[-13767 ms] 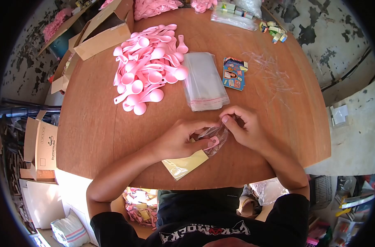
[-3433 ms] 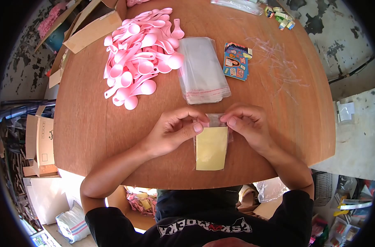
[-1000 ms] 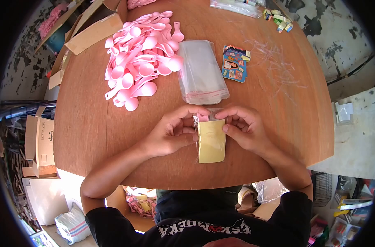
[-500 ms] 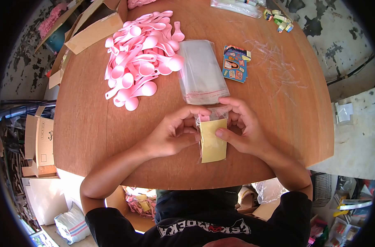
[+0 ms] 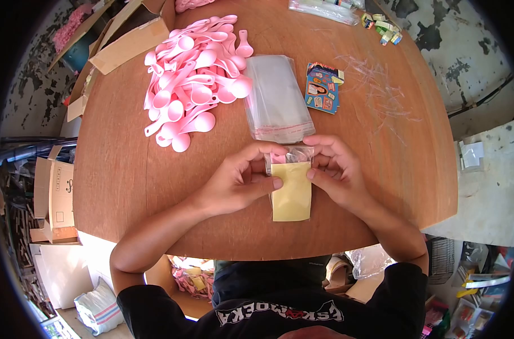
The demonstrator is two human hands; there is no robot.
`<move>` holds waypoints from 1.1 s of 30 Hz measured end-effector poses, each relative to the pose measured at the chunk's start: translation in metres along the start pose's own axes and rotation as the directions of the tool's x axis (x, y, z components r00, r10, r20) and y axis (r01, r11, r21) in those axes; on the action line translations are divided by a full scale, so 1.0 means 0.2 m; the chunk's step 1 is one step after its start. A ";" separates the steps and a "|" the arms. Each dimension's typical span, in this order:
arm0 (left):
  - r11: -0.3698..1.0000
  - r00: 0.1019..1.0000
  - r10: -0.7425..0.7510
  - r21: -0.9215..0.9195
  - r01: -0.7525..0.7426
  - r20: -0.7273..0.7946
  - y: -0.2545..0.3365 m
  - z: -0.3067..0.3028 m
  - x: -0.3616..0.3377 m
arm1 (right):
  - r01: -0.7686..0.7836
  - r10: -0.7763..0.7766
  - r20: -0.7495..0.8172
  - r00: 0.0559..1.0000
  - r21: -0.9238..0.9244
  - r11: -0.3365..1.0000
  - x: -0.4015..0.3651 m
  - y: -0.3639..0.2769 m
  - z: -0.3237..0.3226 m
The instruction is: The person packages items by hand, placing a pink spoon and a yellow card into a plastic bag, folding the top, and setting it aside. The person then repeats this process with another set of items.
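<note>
A small clear plastic bag (image 5: 300, 152) with a yellow card (image 5: 291, 195) and something pink in it is between my hands, near the table's front edge. My left hand (image 5: 246, 179) grips the bag's left side, its thumb on the card's edge. On the right side, my right hand (image 5: 336, 172) pinches the bag with the thumb at the card's upper right. Just beyond my fingers lies a stack of clear bags (image 5: 276, 99). A heap of pink spoons (image 5: 192, 85) is to the left of the stack.
Blue printed cards (image 5: 323, 90) lie right of the bag stack, with thin clear strips (image 5: 381, 93) farther right. Small rolls (image 5: 384, 28) and more plastic packs (image 5: 324, 10) sit at the back. Open cardboard boxes (image 5: 132, 42) stand at the left edge.
My left thumb has moved right onto the card's edge, and my right thumb has shifted to the card's upper right. The card and bag now hang straighter.
</note>
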State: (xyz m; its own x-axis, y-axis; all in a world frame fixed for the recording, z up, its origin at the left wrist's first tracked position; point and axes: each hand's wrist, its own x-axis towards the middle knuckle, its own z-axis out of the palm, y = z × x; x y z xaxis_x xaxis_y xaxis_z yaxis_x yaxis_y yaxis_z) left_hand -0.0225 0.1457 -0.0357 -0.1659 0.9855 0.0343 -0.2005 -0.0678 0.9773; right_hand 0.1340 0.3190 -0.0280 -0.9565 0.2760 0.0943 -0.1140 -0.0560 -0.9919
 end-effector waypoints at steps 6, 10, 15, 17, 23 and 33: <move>0.999 0.999 0.036 0.027 -0.035 -0.027 -0.04 -0.02 0.01 | -0.067 0.067 0.003 0.998 0.045 0.997 0.01 0.00 -0.01; 0.994 0.995 0.083 -0.063 -0.087 -0.063 0.00 0.02 0.03 | -0.021 0.021 -0.005 1.000 0.026 0.999 0.01 0.00 -0.02; 0.989 0.995 0.091 -0.109 -0.096 -0.050 0.00 0.01 0.03 | 0.046 -0.037 -0.081 0.996 0.113 0.993 0.02 0.01 -0.01; 0.993 0.997 0.050 -0.108 -0.055 -0.054 0.00 0.01 0.03 | 0.069 -0.050 -0.117 0.992 0.157 0.985 0.02 0.01 -0.01; 0.994 0.996 0.048 -0.093 -0.055 -0.080 -0.01 0.02 0.03 | 0.094 -0.069 -0.153 0.986 0.167 0.981 0.02 0.03 -0.04; 0.992 0.997 0.049 0.122 -0.040 -0.067 0.00 0.02 0.03 | 0.042 0.014 -0.189 0.982 0.289 0.956 0.02 -0.02 -0.07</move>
State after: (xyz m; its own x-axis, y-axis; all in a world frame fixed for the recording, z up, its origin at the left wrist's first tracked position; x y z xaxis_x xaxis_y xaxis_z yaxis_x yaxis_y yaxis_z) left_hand -0.0193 0.1532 -0.0354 -0.2394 0.9686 0.0678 -0.0742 -0.0879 0.9934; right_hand 0.1350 0.3345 -0.0246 -0.8899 0.4518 0.0626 -0.2268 -0.3193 -0.9201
